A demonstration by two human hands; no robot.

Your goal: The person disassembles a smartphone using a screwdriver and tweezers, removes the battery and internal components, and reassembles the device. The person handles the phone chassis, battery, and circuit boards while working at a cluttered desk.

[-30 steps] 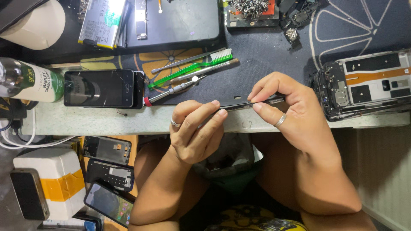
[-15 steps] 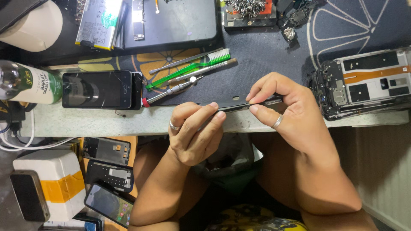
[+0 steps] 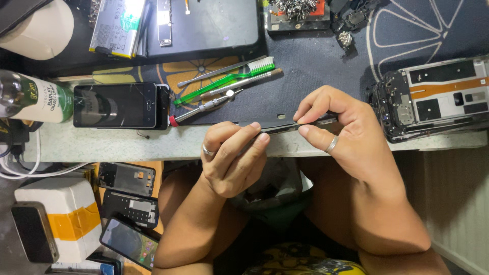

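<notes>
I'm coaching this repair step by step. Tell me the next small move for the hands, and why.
Probably slide the left hand along the thin dark phone part, judging by its fingertips pinching one end while the right hand grips the other edge-on above the table edge.

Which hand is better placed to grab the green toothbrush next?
Left, probably. The left hand sits just below the green toothbrush, pinching only the end of the thin dark panel. The right hand grips most of the panel's length and is farther off.
</notes>
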